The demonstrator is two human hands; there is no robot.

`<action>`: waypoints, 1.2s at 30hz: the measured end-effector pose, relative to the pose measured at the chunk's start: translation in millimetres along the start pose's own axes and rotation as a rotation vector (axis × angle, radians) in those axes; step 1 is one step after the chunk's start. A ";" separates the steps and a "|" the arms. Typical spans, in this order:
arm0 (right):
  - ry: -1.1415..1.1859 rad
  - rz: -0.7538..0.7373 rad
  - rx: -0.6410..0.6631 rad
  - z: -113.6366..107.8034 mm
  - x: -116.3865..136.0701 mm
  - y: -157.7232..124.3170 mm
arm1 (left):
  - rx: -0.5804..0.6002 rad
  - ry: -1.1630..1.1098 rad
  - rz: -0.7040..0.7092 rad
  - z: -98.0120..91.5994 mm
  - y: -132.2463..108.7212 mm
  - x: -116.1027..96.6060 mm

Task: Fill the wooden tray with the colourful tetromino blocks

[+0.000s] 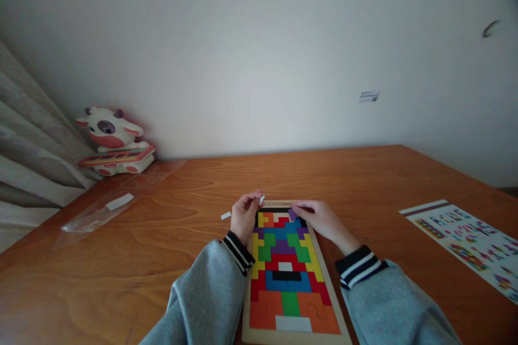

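Observation:
A wooden puzzle board [297,337] lies lengthwise before me, packed with coloured block pieces in orange, red, blue, green, yellow, purple, black and white. At its far left corner, my left hand [244,216] pinches a small white puzzle piece [262,199] between thumb and fingertips. My right hand [322,220] reaches over the far right corner, its thumb and forefinger close together on a purple puzzle piece [292,215]. Part of that piece is hidden by the fingers. Another white piece [225,215] lies on the table, just left of my left hand.
The wooden table [182,205] meets a white wall behind. To the left are a clear plastic bag [95,218] with a white label and a cow-shaped toy keyboard [115,143] near a curtain [28,140]. A printed pattern sheet [469,242] lies at the right.

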State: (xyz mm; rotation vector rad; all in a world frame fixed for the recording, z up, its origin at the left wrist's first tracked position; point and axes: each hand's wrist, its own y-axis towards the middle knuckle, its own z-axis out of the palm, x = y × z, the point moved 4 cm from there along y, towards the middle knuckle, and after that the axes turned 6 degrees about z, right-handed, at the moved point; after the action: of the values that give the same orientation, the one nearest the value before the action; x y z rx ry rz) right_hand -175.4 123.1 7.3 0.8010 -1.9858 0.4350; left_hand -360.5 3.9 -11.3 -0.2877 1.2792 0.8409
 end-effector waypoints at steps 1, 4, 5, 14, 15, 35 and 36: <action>-0.024 -0.012 -0.009 0.9 0.4 -0.2 | -0.001 0.001 -0.009 -0.6 0.1 1.1; -0.074 -0.040 -0.042 4.2 0.6 -0.6 | 0.040 0.069 -0.009 -2.0 -1.1 2.0; -0.092 -0.046 -0.063 4.9 -0.1 -0.5 | 0.065 0.107 0.004 -2.0 -1.8 1.5; -0.193 -0.121 -0.187 6.8 -1.0 -2.4 | 0.182 0.480 0.315 6.4 -10.9 -16.7; -0.196 -0.130 -0.197 6.3 2.2 -3.8 | 0.179 0.500 0.339 7.4 -12.2 -18.5; 0.233 -0.103 -0.006 28.3 16.7 -10.9 | 0.509 0.437 0.430 26.4 -31.8 -29.6; 0.224 -0.103 -0.021 27.5 16.7 -11.2 | 0.526 0.455 0.437 27.4 -32.2 -29.9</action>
State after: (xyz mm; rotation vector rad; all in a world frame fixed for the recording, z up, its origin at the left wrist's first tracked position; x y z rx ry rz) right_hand -191.1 92.9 7.3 0.8005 -1.7313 0.4236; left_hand -319.9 -12.6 16.3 0.2486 1.9807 0.7879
